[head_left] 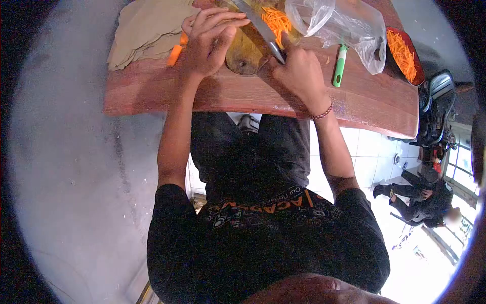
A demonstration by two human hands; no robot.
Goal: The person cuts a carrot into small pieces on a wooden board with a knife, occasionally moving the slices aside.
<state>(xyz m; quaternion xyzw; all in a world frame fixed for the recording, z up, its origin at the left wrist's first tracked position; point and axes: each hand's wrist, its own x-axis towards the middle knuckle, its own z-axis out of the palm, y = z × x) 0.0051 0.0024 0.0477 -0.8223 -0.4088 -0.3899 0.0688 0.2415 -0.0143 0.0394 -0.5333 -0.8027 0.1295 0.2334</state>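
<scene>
A person's right hand [298, 66] closes its grip around the handle of a knife [263, 31], the blade angled across a cutting board [238, 57]. The left hand [206, 46] is open, its grip slightly spread, fingers extended toward the blade; whether the fingertips touch the metal cannot be told. Orange carrot pieces [174, 54] lie on the wooden desk [372, 104] beside the left hand. A green-handled peeler [339, 68] rests right of the board, near a clear plastic bag [362, 35]. Shredded carrot [276, 21] sits on the board past the knife; more fills a red-rimmed tray [417, 76] at the desk's right edge. Brown sheets [147, 33] cover the left corner. In the background, a seated person [422, 200] wears dark clothes.
</scene>
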